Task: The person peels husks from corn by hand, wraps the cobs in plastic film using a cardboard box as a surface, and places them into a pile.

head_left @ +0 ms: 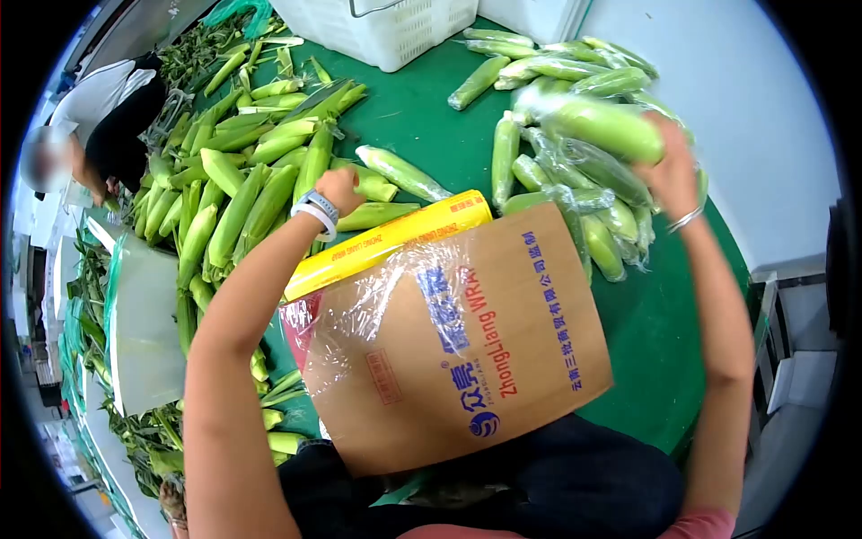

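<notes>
My right hand grips the end of an ear of corn in clear film, blurred by motion, above a heap of film-wrapped ears at the right. My left hand, wearing a watch and a white band, is at the edge of a pile of unwrapped corn. Its fingers curl against a green ear of corn; the fingertips are partly hidden. Between my arms lies a brown cardboard box with a yellow roll of cling film along its far side and film stretched over its top.
Everything lies on a green work surface. White plastic crates stand at the far side. One more wrapped ear lies beyond the roll. Another person bends over the pile at the far left. A white wall borders the right.
</notes>
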The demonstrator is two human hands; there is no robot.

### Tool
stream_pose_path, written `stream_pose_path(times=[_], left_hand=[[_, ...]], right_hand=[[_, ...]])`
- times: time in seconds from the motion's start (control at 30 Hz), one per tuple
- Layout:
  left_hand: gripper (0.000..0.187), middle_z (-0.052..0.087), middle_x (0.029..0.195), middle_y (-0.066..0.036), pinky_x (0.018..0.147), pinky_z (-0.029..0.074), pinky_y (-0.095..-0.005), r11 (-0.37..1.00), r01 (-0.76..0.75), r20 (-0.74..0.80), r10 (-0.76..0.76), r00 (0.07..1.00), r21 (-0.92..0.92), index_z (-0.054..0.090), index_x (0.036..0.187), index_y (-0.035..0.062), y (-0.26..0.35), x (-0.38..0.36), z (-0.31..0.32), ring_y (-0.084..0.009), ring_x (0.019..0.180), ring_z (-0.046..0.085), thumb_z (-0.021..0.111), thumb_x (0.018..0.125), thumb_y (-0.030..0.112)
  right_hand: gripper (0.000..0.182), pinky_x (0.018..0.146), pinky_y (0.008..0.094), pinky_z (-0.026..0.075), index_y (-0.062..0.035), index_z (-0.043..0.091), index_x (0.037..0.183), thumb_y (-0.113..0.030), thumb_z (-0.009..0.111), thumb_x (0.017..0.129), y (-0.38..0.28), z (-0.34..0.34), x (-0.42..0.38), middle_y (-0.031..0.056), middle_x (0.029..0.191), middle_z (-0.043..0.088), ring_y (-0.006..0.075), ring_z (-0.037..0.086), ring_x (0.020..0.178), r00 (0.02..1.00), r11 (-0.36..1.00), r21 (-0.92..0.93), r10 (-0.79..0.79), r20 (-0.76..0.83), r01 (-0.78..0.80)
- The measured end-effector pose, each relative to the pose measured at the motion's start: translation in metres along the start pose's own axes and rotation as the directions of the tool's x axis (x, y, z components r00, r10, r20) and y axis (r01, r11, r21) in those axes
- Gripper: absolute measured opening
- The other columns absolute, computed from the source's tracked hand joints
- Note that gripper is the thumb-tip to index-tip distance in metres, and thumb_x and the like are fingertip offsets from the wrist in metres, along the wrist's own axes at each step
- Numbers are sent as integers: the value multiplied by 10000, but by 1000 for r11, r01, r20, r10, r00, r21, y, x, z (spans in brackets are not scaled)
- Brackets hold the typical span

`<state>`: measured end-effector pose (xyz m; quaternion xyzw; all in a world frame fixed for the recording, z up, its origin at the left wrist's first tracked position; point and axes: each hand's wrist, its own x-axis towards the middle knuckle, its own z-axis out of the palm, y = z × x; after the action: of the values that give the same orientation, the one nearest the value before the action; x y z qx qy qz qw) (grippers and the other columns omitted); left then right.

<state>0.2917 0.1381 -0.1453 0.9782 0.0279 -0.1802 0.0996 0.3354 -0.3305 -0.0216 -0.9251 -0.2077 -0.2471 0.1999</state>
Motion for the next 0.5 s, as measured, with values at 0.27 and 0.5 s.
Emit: stream_pose_path(times=[0.27, 0.5], left_hand=[[716, 529, 1154, -162, 869, 464, -412, 948, -225, 88, 210, 974, 225, 458, 1217, 69, -56, 21, 77, -327, 1043, 537, 774, 613, 287], [632, 560, 1019, -224, 790, 466, -433, 992, -116, -326, 126, 937, 49, 469, 1151, 27, -34, -62, -31, -373, 926, 563, 743, 636, 270]], right_hand=[[384, 821, 327, 463, -71, 515, 1178, -183, 616, 825, 40, 4, 24, 124, 1012, 596, 227, 579, 921, 992, 990, 53, 127, 4, -127], [397, 643, 413, 499, -24, 613, 830, -419, 607, 796, -163, 13, -102, 172, 724, 611, 329, 617, 749, 438, 991, 131, -100, 893, -39]])
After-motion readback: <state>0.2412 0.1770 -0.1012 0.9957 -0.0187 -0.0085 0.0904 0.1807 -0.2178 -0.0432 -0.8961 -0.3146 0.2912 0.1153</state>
